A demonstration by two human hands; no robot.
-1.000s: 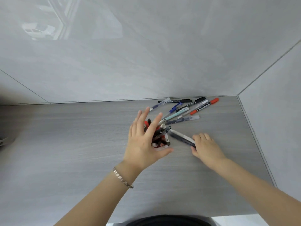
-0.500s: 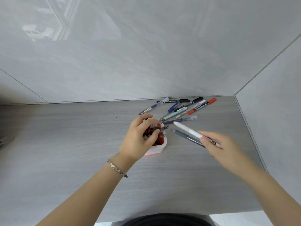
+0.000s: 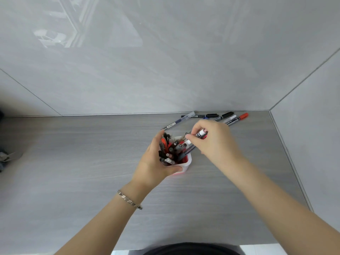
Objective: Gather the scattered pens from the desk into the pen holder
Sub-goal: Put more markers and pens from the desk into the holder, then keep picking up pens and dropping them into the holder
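Observation:
A white pen holder with a red inside (image 3: 187, 162) stands mid-desk, filled with several pens. My left hand (image 3: 154, 162) wraps around its left and near side and grips it. Just above the holder's far right rim, my right hand (image 3: 214, 142) pinches a white pen (image 3: 200, 134) and a dark grey pen (image 3: 187, 151), both angled down into the holder. Several loose pens lie beyond against the back wall: a clear blue pen (image 3: 177, 123), a black marker (image 3: 227, 115) and a red-capped marker (image 3: 242, 116). My right hand hides others.
The grey wood-grain desk (image 3: 73, 162) meets a glossy grey wall at the back and another wall on the right, forming a corner (image 3: 269, 110). A small dark object (image 3: 3, 159) lies at the far left edge.
My right hand lifted the white and dark pens off the desk and carried them left to the holder's mouth. My left hand shifted from the pen tops to gripping the holder's side.

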